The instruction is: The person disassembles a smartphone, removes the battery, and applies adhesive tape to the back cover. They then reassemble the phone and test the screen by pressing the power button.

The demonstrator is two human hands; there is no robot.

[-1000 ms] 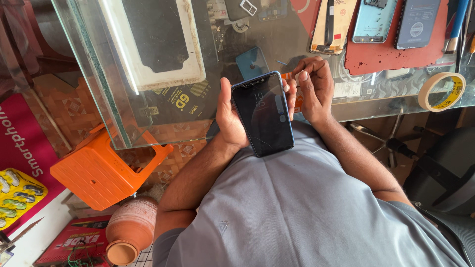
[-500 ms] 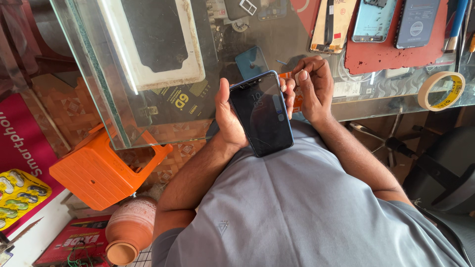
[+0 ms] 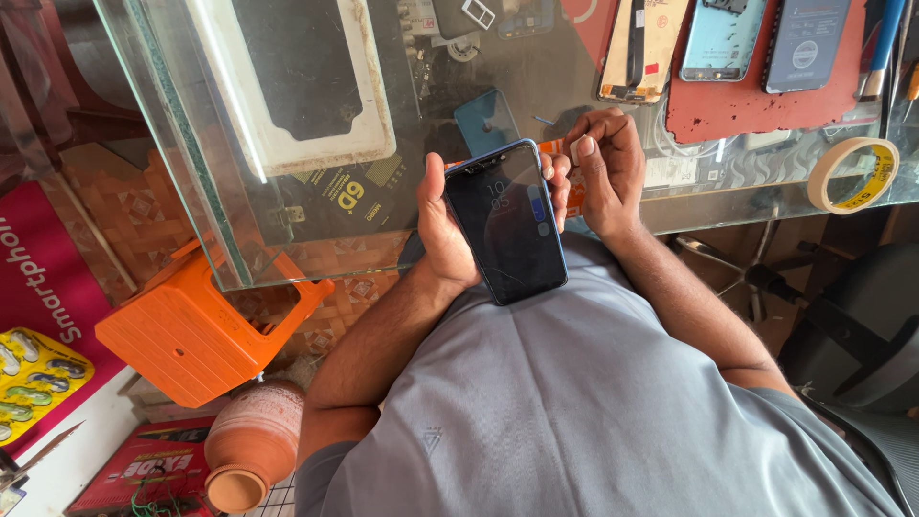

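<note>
Head view: left hand (image 3: 442,225) grips one smartphone (image 3: 505,220); right hand (image 3: 605,168) pinches one orange tool (image 3: 553,146).

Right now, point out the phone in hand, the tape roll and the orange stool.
phone (image 3: 507,225), head view, middle of its dark screen.
tape roll (image 3: 831,168), head view, left side of the ring.
orange stool (image 3: 187,340), head view, its flat top.

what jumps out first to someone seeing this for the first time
The dark smartphone at centre, held upright in the left hand against the grey shirt, draws the eye first. The right hand sits curled at the phone's right edge, with something small and orange by its fingers. Next comes the bright orange plastic stool under the glass table at lower left.
</note>
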